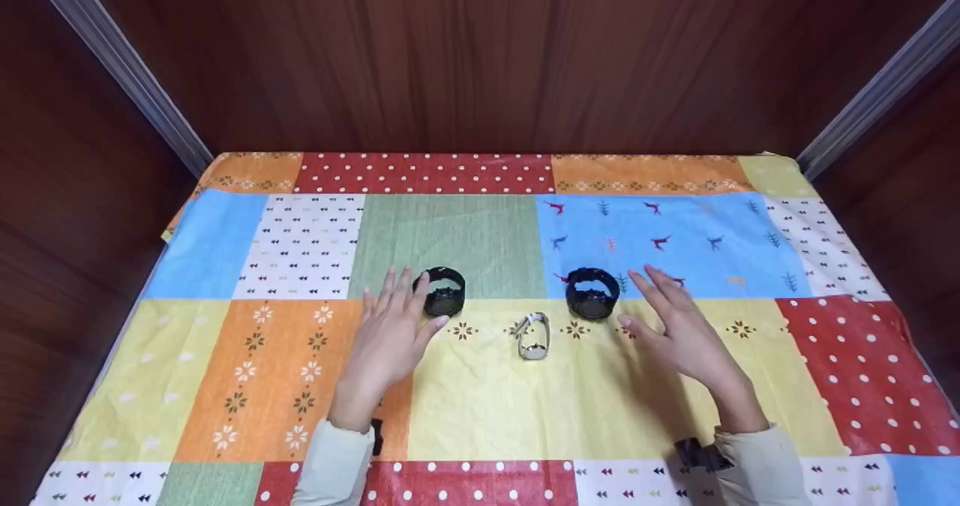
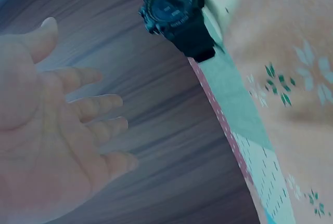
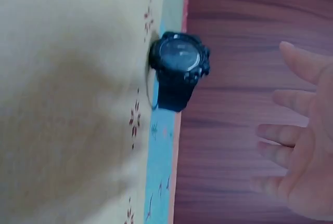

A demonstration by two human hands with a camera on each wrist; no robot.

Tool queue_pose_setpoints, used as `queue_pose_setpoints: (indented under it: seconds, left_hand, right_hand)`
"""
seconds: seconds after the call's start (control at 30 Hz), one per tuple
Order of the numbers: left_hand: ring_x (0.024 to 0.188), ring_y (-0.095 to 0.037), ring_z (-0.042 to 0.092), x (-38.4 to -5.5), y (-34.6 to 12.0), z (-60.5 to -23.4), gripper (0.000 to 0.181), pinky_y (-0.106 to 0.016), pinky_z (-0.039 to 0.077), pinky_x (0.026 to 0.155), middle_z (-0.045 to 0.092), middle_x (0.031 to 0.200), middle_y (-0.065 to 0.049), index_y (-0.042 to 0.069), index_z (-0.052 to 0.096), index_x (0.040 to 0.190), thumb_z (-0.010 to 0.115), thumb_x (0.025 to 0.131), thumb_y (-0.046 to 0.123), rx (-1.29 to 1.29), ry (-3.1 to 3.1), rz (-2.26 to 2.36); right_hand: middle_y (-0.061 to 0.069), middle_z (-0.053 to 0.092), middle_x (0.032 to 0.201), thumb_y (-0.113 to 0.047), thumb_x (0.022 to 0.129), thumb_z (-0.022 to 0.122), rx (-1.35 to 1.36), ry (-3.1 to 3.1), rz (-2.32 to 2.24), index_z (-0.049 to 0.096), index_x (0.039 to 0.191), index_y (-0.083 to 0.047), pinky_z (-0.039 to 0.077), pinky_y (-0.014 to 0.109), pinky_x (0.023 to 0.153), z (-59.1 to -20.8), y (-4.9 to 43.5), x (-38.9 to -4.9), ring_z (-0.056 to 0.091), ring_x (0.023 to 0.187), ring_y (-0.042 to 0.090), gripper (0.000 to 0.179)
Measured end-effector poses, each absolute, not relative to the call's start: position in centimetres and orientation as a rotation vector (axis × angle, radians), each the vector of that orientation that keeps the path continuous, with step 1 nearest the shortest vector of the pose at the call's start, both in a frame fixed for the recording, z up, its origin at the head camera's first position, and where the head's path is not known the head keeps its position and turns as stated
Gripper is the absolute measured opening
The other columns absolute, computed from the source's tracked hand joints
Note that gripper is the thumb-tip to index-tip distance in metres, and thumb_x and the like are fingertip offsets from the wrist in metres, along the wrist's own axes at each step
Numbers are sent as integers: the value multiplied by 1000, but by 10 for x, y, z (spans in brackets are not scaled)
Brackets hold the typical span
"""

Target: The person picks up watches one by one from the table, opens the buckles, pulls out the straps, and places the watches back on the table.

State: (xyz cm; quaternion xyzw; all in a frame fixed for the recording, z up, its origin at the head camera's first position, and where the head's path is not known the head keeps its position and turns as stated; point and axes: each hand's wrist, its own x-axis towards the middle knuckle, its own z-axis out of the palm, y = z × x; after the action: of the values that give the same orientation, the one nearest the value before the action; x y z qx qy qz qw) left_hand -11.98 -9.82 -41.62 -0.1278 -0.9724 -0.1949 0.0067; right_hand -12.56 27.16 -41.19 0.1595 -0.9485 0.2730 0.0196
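Note:
Two black wristwatches stand on the patchwork cloth, straps looped. My left hand (image 1: 390, 337) is beside the left black watch (image 1: 445, 300), fingers spread, with the fingertips partly overlapping it in the head view. Just right of the right black watch (image 1: 592, 303) is my right hand (image 1: 684, 333), its fingers extended and holding nothing. Between the two lies a smaller light-coloured watch (image 1: 534, 351) with a thin strap. The left wrist view shows a round black watch (image 2: 174, 8) apart from the open palm (image 2: 47, 125). A similar black watch (image 3: 180, 57) appears in the right wrist view, away from the fingers.
The patchwork cloth (image 1: 487, 416) covers the table. Dark wood-grain panels (image 1: 495, 56) rise behind it and at both sides, with grey metal strips (image 1: 124, 56) at the corners. Black straps (image 1: 701, 453) show near the cuffs.

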Motion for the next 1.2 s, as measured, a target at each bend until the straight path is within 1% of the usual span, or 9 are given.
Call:
queue_pose_setpoints:
  seconds: [0.17, 0.33, 0.53, 0.63, 0.73, 0.87, 1.0, 1.1, 1.2]
  left_hand:
    - [135, -35, 14, -121, -88, -413, 58, -51, 11, 107, 22, 146, -20, 3, 31, 140, 47, 94, 35, -511, -3000, -743]
    - [126, -35, 35, -123, -72, -410, 52, -45, 28, 103, 37, 138, -20, 1, 36, 137, 51, 93, 25, -532, -2942, -1014]
    - [111, -32, 52, -129, -49, -419, 38, -41, 40, 95, 54, 121, -21, -6, 49, 125, 50, 93, 13, -536, -2941, -1383]
    - [101, -30, 58, -132, -39, -428, 30, -40, 45, 89, 61, 110, -19, -7, 55, 117, 50, 92, 8, -539, -2937, -1523]
    - [97, -29, 59, -134, -31, -437, 24, -40, 45, 87, 64, 104, -16, -7, 60, 110, 51, 91, 6, -510, -2940, -1628]
    - [85, -23, 61, -138, -21, -446, 20, -31, 47, 78, 66, 93, -15, -7, 63, 102, 53, 88, 2, -440, -2949, -1724]
    - [76, -22, 61, -141, -12, -449, 19, -21, 45, 63, 66, 85, -15, -9, 64, 99, 51, 87, -1, -357, -2965, -1799]
    - [76, -25, 62, -142, -6, -450, 19, -18, 42, 59, 65, 81, -15, -9, 64, 99, 50, 87, -2, -300, -2969, -1840]
    - [71, -20, 61, -142, -3, -452, 19, -17, 40, 56, 66, 78, -14, -7, 65, 96, 49, 87, -2, -270, -2975, -1828]
  right_hand:
    - [20, 35, 140, -23, 88, 61, 545, -2902, 1054, 36, 139, -4, 27, 54, 101, -411, 259, -128, 32, 126, 39, 60]
    - [21, 51, 126, -14, 88, 60, 522, -2882, 1362, 47, 128, 4, 40, 44, 94, -414, 244, -132, 51, 112, 35, 45]
    - [23, 57, 116, -7, 90, 55, 462, -2921, 1704, 51, 121, 9, 43, 38, 91, -423, 228, -135, 56, 106, 32, 36]
    - [27, 57, 114, -4, 90, 52, 398, -2903, 1909, 49, 121, 13, 44, 39, 90, -428, 223, -136, 56, 104, 35, 36]
    - [31, 54, 114, -1, 90, 50, 306, -2836, 2150, 44, 121, 19, 44, 41, 89, -434, 219, -136, 55, 104, 39, 37]
    - [35, 53, 111, 3, 89, 46, 219, -2743, 2327, 41, 118, 24, 45, 43, 88, -442, 214, -137, 57, 101, 40, 35]
    - [35, 55, 107, 8, 88, 42, 156, -2704, 2376, 41, 114, 26, 46, 42, 86, -448, 208, -138, 59, 97, 37, 32]
    - [35, 56, 105, 8, 88, 41, 136, -2680, 2424, 41, 114, 27, 47, 43, 85, -450, 205, -138, 61, 95, 35, 32]
    - [34, 57, 104, 8, 88, 40, 134, -2657, 2470, 41, 113, 28, 47, 43, 85, -453, 204, -138, 62, 93, 32, 32]
